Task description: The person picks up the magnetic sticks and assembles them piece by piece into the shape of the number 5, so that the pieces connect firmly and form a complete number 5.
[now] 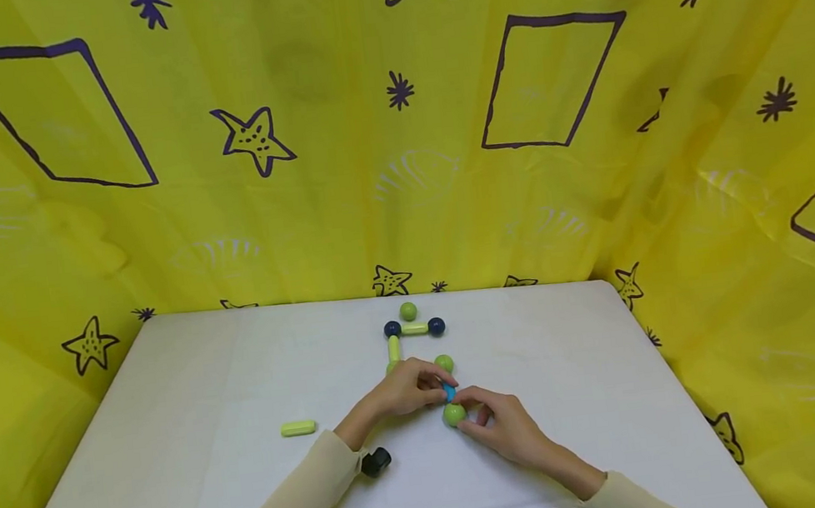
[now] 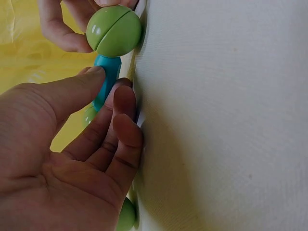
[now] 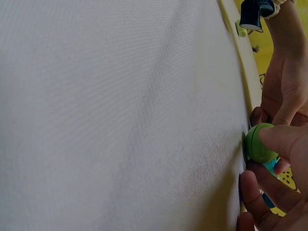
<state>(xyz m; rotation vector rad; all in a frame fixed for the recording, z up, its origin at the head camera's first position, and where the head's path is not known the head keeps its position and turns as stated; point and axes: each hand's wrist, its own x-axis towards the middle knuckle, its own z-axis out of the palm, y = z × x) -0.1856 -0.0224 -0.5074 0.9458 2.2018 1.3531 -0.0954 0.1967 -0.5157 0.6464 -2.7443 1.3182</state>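
In the head view my left hand [image 1: 411,386] pinches a short blue rod [image 1: 449,392] between thumb and fingers. My right hand [image 1: 506,423] holds a green ball [image 1: 453,415] at the rod's near end. Seen from the left wrist, the blue rod [image 2: 109,67] meets this seamed green ball [image 2: 114,31], close to the tabletop. Another green ball [image 1: 444,363] sits just beyond the rod's far end. In the right wrist view, the right thumb presses on the near ball [image 3: 257,144].
Beyond the hands, two dark blue balls [image 1: 436,327] are joined by a yellow-green rod [image 1: 414,329]. A second rod [image 1: 394,348] runs toward a ball partly hidden by the left hand. A loose green ball [image 1: 408,311] lies behind; a loose rod [image 1: 297,427] lies left.
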